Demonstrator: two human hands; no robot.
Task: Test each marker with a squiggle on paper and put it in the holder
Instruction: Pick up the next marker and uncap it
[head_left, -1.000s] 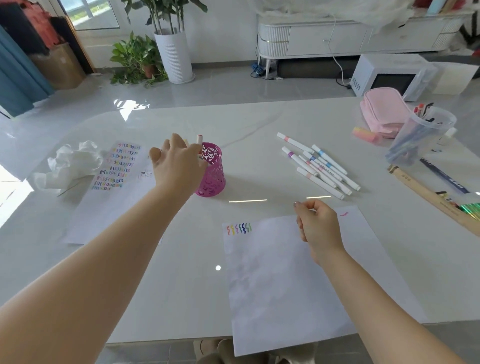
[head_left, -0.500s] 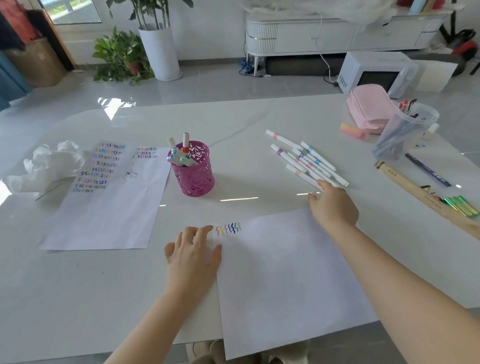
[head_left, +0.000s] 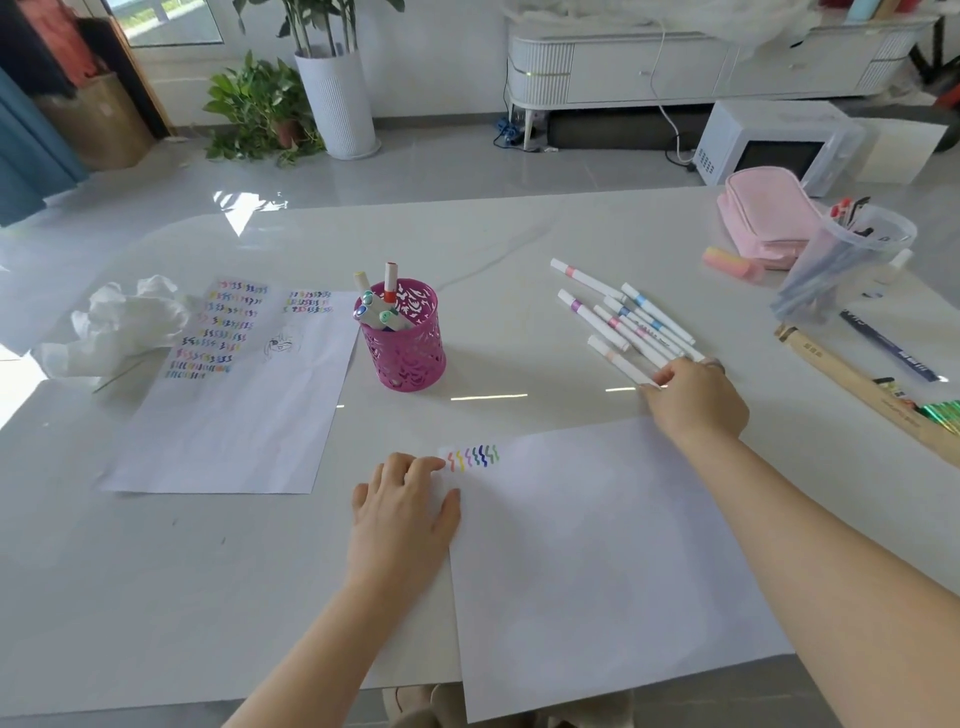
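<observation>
A pink lattice holder (head_left: 408, 345) stands mid-table with several markers poking out. Several white markers (head_left: 623, 322) lie loose to its right. A white sheet (head_left: 597, 561) lies in front of me, with a short row of coloured squiggles (head_left: 474, 457) at its top left corner. My left hand (head_left: 402, 514) rests flat on that sheet's left edge, fingers apart. My right hand (head_left: 693, 397) reaches to the near end of the marker pile, its fingertips touching the nearest marker (head_left: 618, 361); whether it grips the marker is unclear.
A second sheet (head_left: 239, 395) full of squiggles lies at the left beside crumpled tissue (head_left: 122, 322). At the right stand a pink pencil case (head_left: 766, 218), a clear cup of pens (head_left: 841, 260), a pink eraser (head_left: 730, 264) and a wooden ruler (head_left: 862, 387).
My left hand left the holder and came down flat onto the sheet's left edge. My right hand moved off the sheet, forward to the loose markers.
</observation>
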